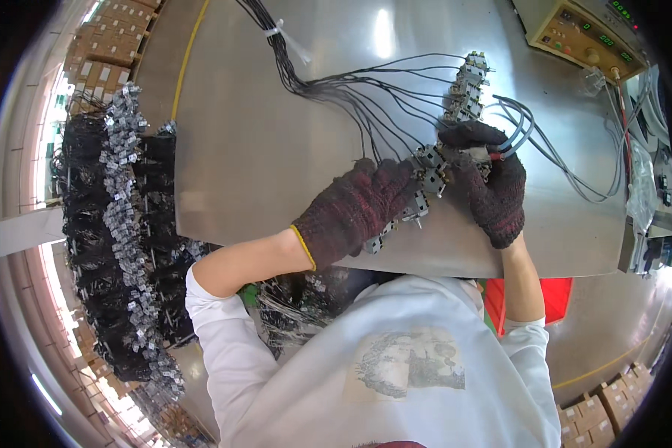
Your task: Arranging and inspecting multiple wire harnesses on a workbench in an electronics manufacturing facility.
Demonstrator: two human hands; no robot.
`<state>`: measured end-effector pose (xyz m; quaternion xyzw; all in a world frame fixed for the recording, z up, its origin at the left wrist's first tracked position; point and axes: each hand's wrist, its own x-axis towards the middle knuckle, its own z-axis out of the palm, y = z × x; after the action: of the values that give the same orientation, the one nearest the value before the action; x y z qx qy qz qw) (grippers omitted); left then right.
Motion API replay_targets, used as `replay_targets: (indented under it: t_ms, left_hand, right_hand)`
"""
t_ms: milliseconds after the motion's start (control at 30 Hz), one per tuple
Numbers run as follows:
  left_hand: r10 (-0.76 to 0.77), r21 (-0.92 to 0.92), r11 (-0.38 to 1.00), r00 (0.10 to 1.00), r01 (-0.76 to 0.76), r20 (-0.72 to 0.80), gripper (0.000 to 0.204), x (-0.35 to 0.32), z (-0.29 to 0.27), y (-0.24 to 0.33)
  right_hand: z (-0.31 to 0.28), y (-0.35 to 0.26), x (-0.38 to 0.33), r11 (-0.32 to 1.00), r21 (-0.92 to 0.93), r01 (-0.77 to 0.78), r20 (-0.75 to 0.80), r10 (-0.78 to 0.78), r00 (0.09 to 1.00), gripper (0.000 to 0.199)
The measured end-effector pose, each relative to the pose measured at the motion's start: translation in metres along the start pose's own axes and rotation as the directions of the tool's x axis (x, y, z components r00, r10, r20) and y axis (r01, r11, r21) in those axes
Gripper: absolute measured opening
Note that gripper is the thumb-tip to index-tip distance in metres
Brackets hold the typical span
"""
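Note:
Small metal-cased electrical parts [467,89] lie in a slanting row on the metal table, with thin black wires [358,86] running from them to the upper left. My left hand [362,201], in a dark knitted glove, closes its fingertips on one metal-cased part [430,160] within the row. Gloved alike, my right hand [493,187] pinches a pale test connector [474,153] with grey leads [521,131] against the row. The fingers partly hide the connector's tip and the parts under it. More parts [414,207] show below, beside my left hand.
A bench tester [590,33] with green digits stands at the far right corner. A white tie [280,31] bundles the wires. Many wired parts [123,216] hang at the left. Below the near edge is a red bin [556,299]. Cartons [597,418] stand farther off.

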<state>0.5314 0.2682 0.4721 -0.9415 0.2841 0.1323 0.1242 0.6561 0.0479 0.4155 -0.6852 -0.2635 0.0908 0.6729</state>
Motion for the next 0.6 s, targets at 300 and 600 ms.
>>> replay_targets:
  t_ms: [300,600]
  left_hand:
    - [0.012,-0.217,0.973,0.956,-0.079,-0.293,0.089,0.013,0.021,-0.027]
    - [-0.264,-0.435,0.9,0.758,-0.028,-0.596,0.087,0.03,0.063,-0.006]
  right_hand:
    - [0.0,0.009,-0.002,0.999,0.014,0.045,0.067,-0.046,0.997,0.043]
    - [0.004,0.01,0.015,0.992,-0.073,0.103,0.069,-0.098,0.993,0.05]
